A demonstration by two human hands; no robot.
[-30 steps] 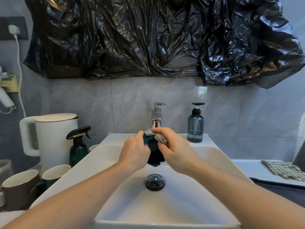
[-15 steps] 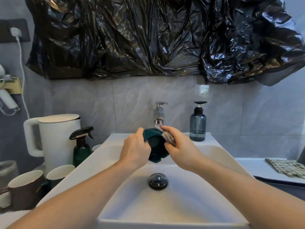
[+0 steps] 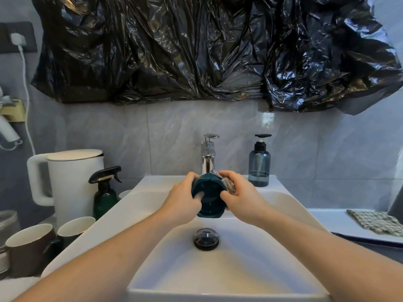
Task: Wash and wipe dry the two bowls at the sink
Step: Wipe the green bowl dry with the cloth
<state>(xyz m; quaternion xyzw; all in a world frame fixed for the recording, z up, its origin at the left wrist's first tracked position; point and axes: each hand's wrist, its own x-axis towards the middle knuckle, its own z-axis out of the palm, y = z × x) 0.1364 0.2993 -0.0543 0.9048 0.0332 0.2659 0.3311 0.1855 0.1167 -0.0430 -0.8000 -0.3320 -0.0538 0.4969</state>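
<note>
- Head view, middle of the frame: a dark teal bowl [image 3: 209,198] is held tipped on its side above the white sink [image 3: 250,269], just below the chrome faucet [image 3: 208,158], its opening turned toward the camera.
- Left hand [image 3: 182,202] is just left of centre; its grip is clamped on the bowl's left rim, thumb inside the bowl and fingers curled over the outside.
- Right hand [image 3: 241,198] is just right of centre; its grip is closed on a speckled cloth [image 3: 229,184], pressing it against the bowl's upper right outer wall.
- Lower middle: a dark round drain plug [image 3: 206,238] sits in the basin, below the bowl and apart from it.
- Right of the faucet, on the sink's back ledge: a blue-grey pump bottle [image 3: 259,166].
- Left side of the frame: a white kettle [image 3: 72,182], a dark green spray bottle [image 3: 105,196] just beside it, and lower down a brown mug [image 3: 28,249] next to a dark green mug [image 3: 75,228].
- Right edge: a checked cloth [image 3: 376,222] lies on the white worktop [image 3: 327,223] beside the sink.
- Upper part of the frame: crumpled black plastic sheeting [image 3: 207,51] covers the wall above the grey tiles.
- Upper left: a white plug [image 3: 17,39] in a dark wall plate, its cable hanging down.
- Only one bowl is clearly seen; I cannot tell where the second is.
</note>
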